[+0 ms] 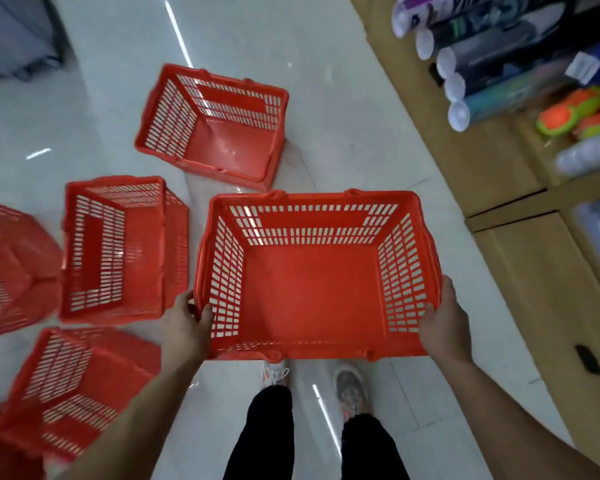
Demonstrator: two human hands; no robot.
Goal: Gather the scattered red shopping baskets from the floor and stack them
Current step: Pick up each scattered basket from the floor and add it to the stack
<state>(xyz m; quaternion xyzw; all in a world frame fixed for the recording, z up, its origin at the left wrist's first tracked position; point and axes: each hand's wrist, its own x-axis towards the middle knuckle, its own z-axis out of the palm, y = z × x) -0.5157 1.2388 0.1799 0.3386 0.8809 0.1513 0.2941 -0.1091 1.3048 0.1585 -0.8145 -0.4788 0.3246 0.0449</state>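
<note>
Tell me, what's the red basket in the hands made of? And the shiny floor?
The held basket looks like moulded matte plastic: one solid red, with slotted walls. The floor seems polished tile or stone: pale, glossy, mirroring light streaks.

Nothing legible. Print on the packages (482, 36) on the shelf (492, 168) is too blurred to read; red basket (312, 292) panel is plain.

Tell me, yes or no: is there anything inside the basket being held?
No, the held basket shows only its bare red bottom between the left hand and right hand.
</note>
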